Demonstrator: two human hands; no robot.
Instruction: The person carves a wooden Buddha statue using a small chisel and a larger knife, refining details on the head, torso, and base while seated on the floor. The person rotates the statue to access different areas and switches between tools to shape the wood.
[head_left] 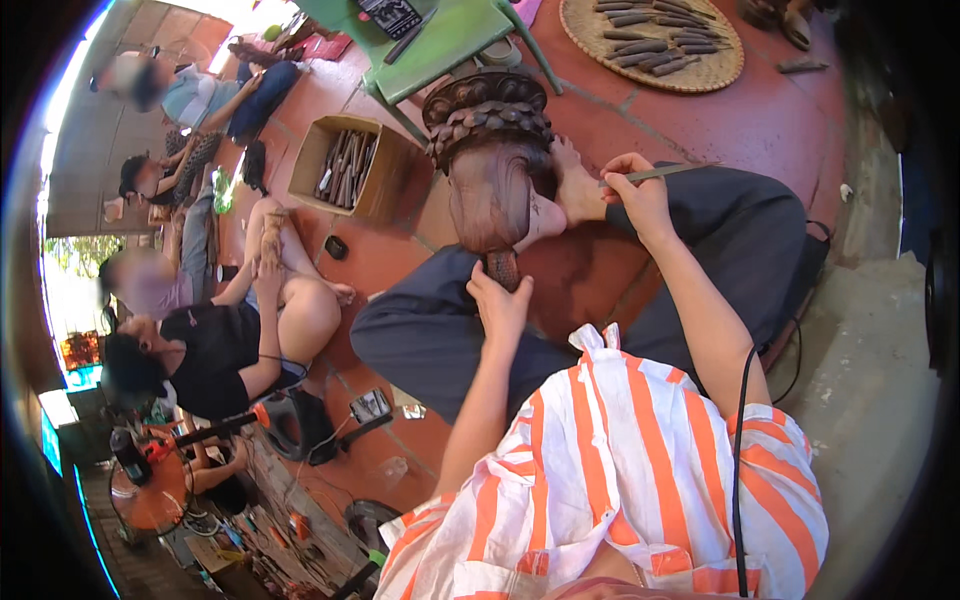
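A dark brown carved wooden piece [490, 195] lies on its side between my bent legs, its wide scalloped base pointing away from me and its small textured knob toward me. My left hand [500, 305] grips that knob between thumb and fingers. Over my right shin, my right hand [640, 198] pinches a thin, flat metal hand tool [672, 171], pointing to the right and apart from the carving; whether it is a file or a blade I cannot tell. My bare foot [575, 185] is beside the carving.
A round woven tray [728, 68] of slim tools lies at the far right. A green plastic chair [450, 58] and a cardboard box [378, 190] of similar tools stand beyond the carving. Several people sit at left, near an orange fan [150, 495].
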